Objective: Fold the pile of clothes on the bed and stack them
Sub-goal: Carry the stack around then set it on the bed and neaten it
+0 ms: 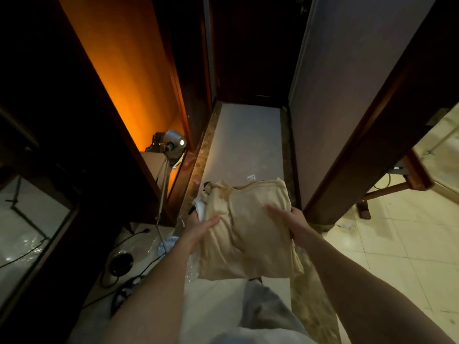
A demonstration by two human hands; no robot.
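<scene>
Both hands — left hand [198,228], right hand [294,223] — are clamping a folded cream garment [248,227] atop the stack [201,208], in mid-air above a hallway floor [248,142]. Carrying seems to be under way; the next move is calling for a level set-down — no bed is showing.

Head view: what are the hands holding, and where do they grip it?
A folded cream garment atop a small stack, clasped by left hand and right hand at opposite side edges.

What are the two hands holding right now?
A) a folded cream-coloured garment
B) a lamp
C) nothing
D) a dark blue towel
A: the left hand and right hand grip opposite sides of a folded cream-coloured garment, carried above the floor.
</scene>
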